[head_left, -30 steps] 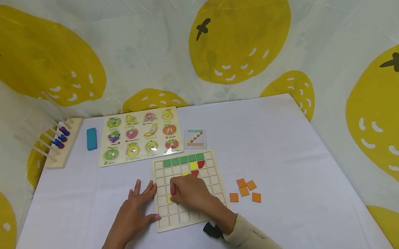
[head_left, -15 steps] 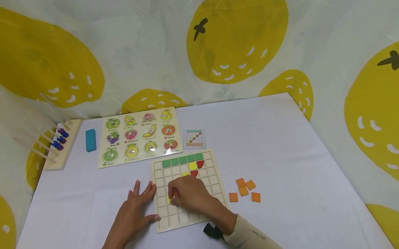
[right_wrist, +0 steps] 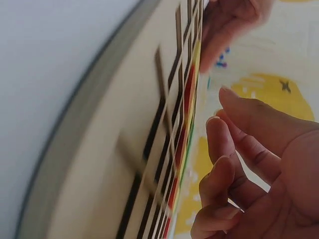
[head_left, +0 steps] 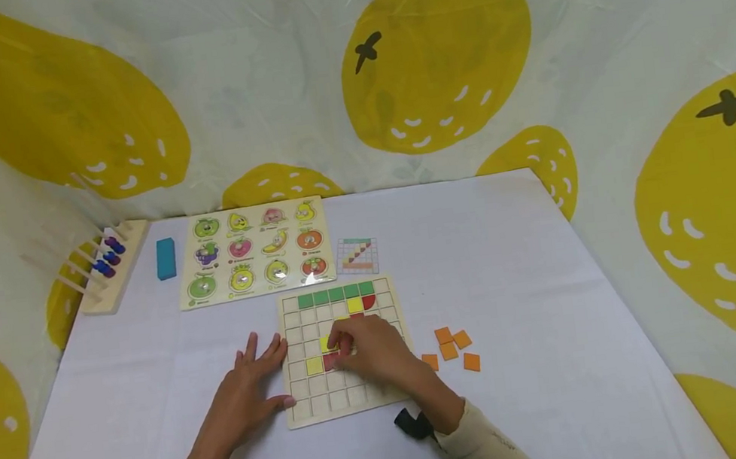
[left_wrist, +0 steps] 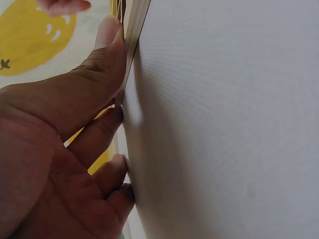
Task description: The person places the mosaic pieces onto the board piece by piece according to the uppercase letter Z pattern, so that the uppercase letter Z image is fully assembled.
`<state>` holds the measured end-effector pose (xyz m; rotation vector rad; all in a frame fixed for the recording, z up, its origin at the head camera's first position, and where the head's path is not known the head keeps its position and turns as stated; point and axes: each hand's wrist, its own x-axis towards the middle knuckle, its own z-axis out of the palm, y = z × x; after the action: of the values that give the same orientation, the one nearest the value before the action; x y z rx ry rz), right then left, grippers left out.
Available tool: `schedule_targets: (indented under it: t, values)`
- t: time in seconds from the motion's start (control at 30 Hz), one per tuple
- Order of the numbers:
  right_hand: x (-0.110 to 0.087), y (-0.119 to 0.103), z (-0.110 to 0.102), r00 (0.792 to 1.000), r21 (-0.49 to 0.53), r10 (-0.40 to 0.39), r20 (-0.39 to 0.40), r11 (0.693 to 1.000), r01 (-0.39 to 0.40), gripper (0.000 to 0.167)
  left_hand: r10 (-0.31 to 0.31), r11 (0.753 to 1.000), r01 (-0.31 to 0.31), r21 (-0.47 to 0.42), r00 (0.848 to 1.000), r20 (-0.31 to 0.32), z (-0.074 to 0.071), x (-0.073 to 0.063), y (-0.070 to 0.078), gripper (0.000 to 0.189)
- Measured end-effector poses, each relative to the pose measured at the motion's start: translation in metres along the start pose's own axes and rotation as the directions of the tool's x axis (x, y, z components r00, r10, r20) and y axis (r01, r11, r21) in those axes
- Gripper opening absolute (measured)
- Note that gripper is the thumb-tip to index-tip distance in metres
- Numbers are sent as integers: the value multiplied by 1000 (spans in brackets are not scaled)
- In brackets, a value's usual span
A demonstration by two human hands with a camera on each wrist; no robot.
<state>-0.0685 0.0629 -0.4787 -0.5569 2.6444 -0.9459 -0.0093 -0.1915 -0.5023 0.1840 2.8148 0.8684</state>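
Note:
A wooden grid board [head_left: 303,411] lies on the table. Its top row bears several green square tiles [head_left: 337,294]. Below, yellow square tiles [head_left: 315,366] and red rounded tiles [head_left: 368,302] form a diagonal, partly hidden by my right hand. My left hand [head_left: 240,395] rests at the board's left edge with fingers spread; in the left wrist view the thumb [left_wrist: 107,45] touches that edge. My right hand [head_left: 375,350] hovers over the middle of the grid, fingers loosely bent. In the right wrist view nothing shows between the thumb and fingers [right_wrist: 219,134].
Several loose orange square tiles [head_left: 448,351] lie right of the board. Behind it are a small pattern card [head_left: 357,256] and a fruit puzzle board [head_left: 255,257]. A blue block [head_left: 165,258] and a wooden peg stand with beads [head_left: 108,278] are at the far left.
My right hand has moved right and slightly up off the lower-left yellow tile, uncovering it and the red tile beside it. My left hand stays at the board's edge.

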Motion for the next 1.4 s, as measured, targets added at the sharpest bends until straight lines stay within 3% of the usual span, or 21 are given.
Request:
schedule_targets:
  t: [0.2, 0.43, 0.57, 0.7, 0.87, 1.1, 1.4]
  values:
    - [-19, 24, -22, 994, 40, 69, -82, 997, -66, 17, -23, 1000, 23, -6, 1000, 5, 0, 0, 0, 105]
    - [-44, 56, -44, 971, 80, 174, -163, 984, -162, 23, -16, 1000, 16, 13, 1000, 7, 1, 1, 0, 105]
    - [-56, 73, -54, 964, 113, 212, -160, 974, -196, 29, -17, 1000, 17, 13, 1000, 6, 1, 1, 0, 105]
    - [-67, 85, -60, 971, 82, 207, -122, 977, -198, 34, -10, 1000, 10, 10, 1000, 6, 1, 1, 1, 104]
    - [-75, 92, -62, 981, 33, 173, -88, 985, -171, 32, -14, 1000, 14, 7, 1000, 8, 0, 1, 1, 104]
    - [-74, 92, -57, 968, -22, 228, -106, 973, -231, 20, -26, 1000, 26, 7, 1000, 13, -1, 1, 3, 104]
    - [-69, 87, -53, 959, -39, 246, -141, 967, -253, 22, -32, 999, 32, 6, 999, 14, -1, 0, 3, 105]
